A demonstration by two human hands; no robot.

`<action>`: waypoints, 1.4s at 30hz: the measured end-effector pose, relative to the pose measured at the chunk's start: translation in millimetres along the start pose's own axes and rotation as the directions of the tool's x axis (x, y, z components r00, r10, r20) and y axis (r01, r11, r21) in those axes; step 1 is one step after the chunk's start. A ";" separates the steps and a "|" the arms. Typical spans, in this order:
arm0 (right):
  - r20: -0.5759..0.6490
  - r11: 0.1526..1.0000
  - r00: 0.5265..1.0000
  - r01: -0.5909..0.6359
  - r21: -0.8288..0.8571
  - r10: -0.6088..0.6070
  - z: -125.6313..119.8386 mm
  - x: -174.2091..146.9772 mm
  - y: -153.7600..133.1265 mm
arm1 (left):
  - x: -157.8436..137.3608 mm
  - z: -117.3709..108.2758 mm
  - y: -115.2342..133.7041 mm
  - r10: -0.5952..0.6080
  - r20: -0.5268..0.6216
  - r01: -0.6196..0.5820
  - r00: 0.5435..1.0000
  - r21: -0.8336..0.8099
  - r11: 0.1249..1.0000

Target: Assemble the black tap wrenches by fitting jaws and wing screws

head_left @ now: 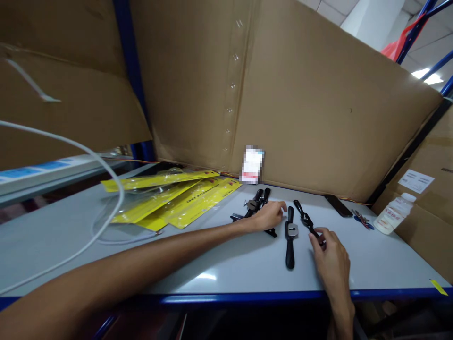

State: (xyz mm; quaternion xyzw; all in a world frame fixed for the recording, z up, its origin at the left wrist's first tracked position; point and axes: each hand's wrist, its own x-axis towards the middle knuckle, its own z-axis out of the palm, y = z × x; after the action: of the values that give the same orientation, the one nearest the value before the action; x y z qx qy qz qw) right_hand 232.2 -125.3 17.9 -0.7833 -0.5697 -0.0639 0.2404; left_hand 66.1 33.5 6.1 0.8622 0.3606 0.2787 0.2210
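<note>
My right hand (331,257) has thumb and fingers closed on the near handle of a slim black spokeshave (307,221), which lies slanted on the table. Left of it, a second black spokeshave (290,231) with a silver blade plate lies lengthwise, touched by neither hand as far as I see. My left hand (267,217) hovers low over a group of black spokeshaves (253,205). Its visible fingers are loosely bent and apart, with nothing seen in them; the palm side is hidden. That hand and forearm cover part of the group.
Yellow card packages with clear plastic (191,203) lie in a pile at left. A white cable (115,184) loops in front of them. A dark flat case (338,206), keys (361,219) and a white bottle (394,213) stand or lie at right. Cardboard (300,104) walls the back.
</note>
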 end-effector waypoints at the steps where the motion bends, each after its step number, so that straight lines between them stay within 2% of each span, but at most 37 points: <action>1: -0.009 0.999 1.000 -0.008 -0.053 0.008 -0.5 4.5 4.4 | -0.3 1.3 -0.5 0.016 0.012 -0.016 1.000 0.008 1.000; 5: 0.112 0.970 0.994 0.033 -0.240 -0.006 0.9 16.6 9.4 | -0.6 3.9 -1.2 0.068 0.042 -0.069 0.997 0.025 0.997; 8: 0.185 0.964 0.983 0.059 -0.258 -0.011 0.9 18.1 6.3 | 0.6 3.6 -2.1 0.073 0.054 -0.076 0.996 0.040 0.996; 13: 0.233 0.970 0.970 -0.010 -0.243 0.068 -4.4 5.4 11.4 | 0.5 1.2 -0.6 0.076 0.055 -0.080 0.996 0.082 0.993; 21: 0.159 0.963 0.981 -0.065 -0.263 0.110 -0.1 -18.7 15.4 | -8.9 -0.3 10.6 0.140 0.121 -0.164 0.983 0.219 0.962; 27: 0.163 0.977 0.984 -0.040 -0.211 0.075 1.1 -20.4 14.0 | -12.0 -0.7 7.5 0.069 0.055 -0.082 0.996 0.289 0.954; 30: 0.161 0.980 0.983 -0.054 -0.193 0.086 -0.3 -21.8 12.3 | -15.0 -3.4 10.5 0.148 0.033 -0.149 0.988 0.365 0.919; 32: 0.169 0.981 0.981 -0.060 -0.182 0.092 -1.4 -22.5 10.6 | -18.4 -4.7 16.5 0.280 0.052 -0.279 0.958 0.381 0.882; 33: 0.173 0.982 0.981 -0.062 -0.177 0.093 -1.8 -22.7 9.7 | -20.3 -5.0 20.2 0.362 0.087 -0.368 0.928 0.368 0.854; 35: 0.178 0.984 0.980 -0.063 -0.168 0.094 -2.5 -23.0 8.5 | -24.2 -4.5 27.5 0.521 0.202 -0.559 0.829 0.333 0.760; 37: 0.180 0.984 0.978 -0.073 -0.162 0.102 -2.9 -23.2 7.8 | -27.2 -2.9 32.5 0.592 0.297 -0.662 0.749 0.349 0.663; 39: 0.179 0.985 0.978 -0.081 -0.153 0.108 -3.2 -23.5 7.6 | -28.6 -1.0 33.9 0.583 0.341 -0.675 0.738 0.405 0.617; 42: 0.177 0.988 0.979 -0.076 -0.137 0.100 -3.4 -24.2 7.5 | -28.7 1.8 30.8 0.540 0.327 -0.628 0.776 0.483 0.610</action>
State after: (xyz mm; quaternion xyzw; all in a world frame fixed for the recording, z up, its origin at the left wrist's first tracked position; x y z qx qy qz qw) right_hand 231.4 -149.4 9.6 -0.8243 -0.5488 -0.0176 0.1381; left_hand 65.9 -8.0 13.5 0.9751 0.1072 0.1503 -0.1227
